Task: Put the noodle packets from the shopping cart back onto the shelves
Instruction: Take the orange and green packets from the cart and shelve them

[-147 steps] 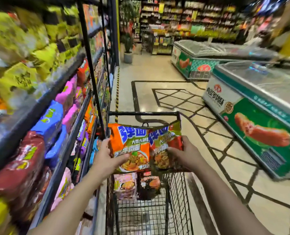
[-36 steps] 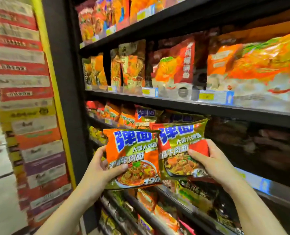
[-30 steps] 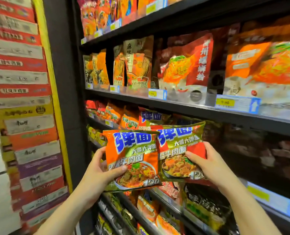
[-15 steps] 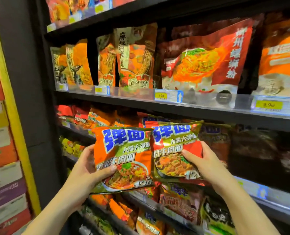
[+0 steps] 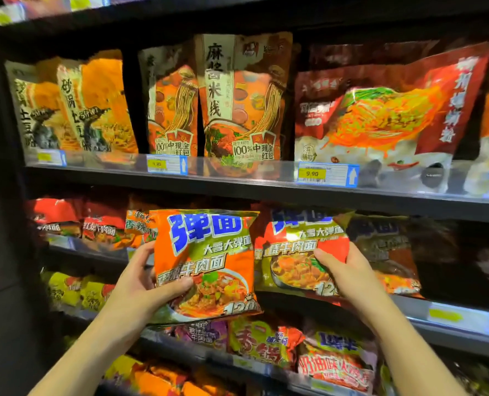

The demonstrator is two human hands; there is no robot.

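Observation:
My left hand [image 5: 140, 284] grips an orange noodle packet [image 5: 206, 261] with blue characters by its lower left edge. My right hand [image 5: 349, 278] grips a green and red noodle packet [image 5: 294, 252] of the same brand by its right side. Both packets are upright, side by side, in front of the middle shelf [image 5: 266, 192]. Behind the right packet stands a matching dark packet [image 5: 386, 252] on that shelf level. The shopping cart is out of view.
The upper shelf holds tall noodle pouches [image 5: 237, 95] and a red bag [image 5: 380, 110] behind price tags [image 5: 327, 174]. Red and orange packets [image 5: 94, 224] fill the middle level at left. Lower shelves carry more packets [image 5: 266, 341]. A dark upright [image 5: 0, 195] stands at left.
I have turned from the cart to the shelves and come closer. Both packets have risen slightly toward the middle shelf level, and the right one has moved nearer the matching packets.

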